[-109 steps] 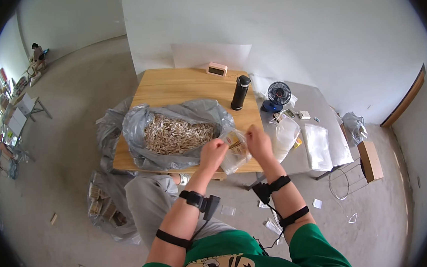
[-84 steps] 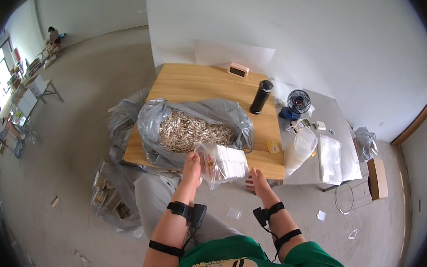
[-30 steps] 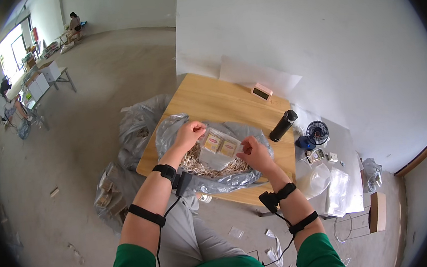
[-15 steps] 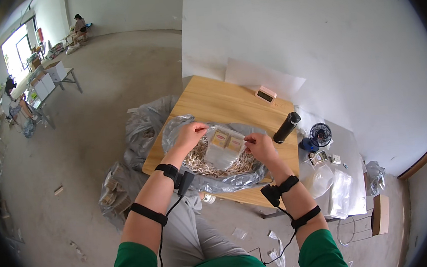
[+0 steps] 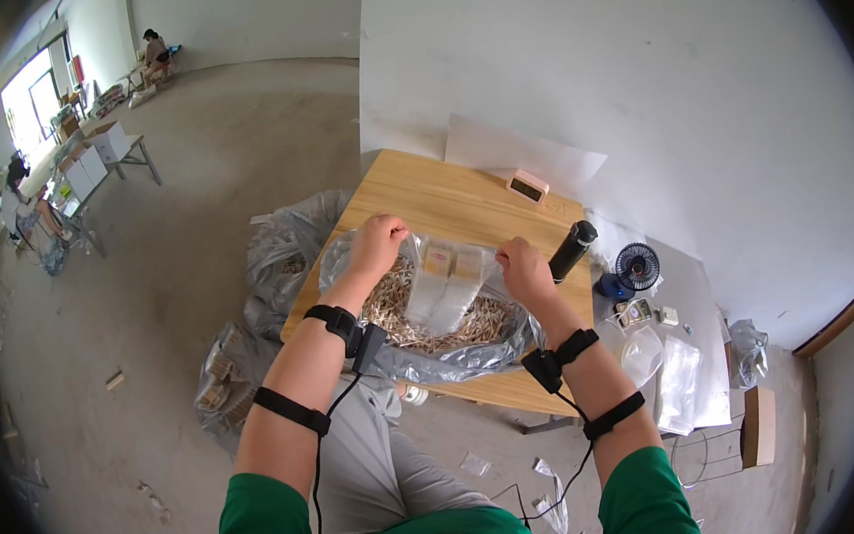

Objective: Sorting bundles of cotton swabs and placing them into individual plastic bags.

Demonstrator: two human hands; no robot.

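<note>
Nearest to me, both forearms come up from the lower edge, each with dark straps at wrist and forearm, reaching over the near edge of the wooden bench point(image 5: 462, 199). I take that bench as my landmark. Over its middle I see my left hand point(image 5: 377, 246) and my right hand point(image 5: 524, 267) holding a small clear plastic bag point(image 5: 445, 284) stretched between them, each grip pinching an upper corner of it; the left fingers are curled shut on the left corner, the right fingers closed on the right corner. The bag hangs upright and holds pale wooden pieces, with two tan blocks showing near its top.

Just beneath it, on the bench, a large grey plastic bag point(image 5: 434, 362) lies open with a heap of small wooden sticks point(image 5: 472, 324) inside. The small bag hangs above that heap; I cannot tell whether its lower edge touches the sticks.

Toward the bench's far right edge stands a black cylindrical bottle point(image 5: 571, 249). At its far edge lies a small pinkish box point(image 5: 527, 187). Just off the bench's right side, a small dark fan point(image 5: 637, 268) sits on a lower grey surface.
</note>
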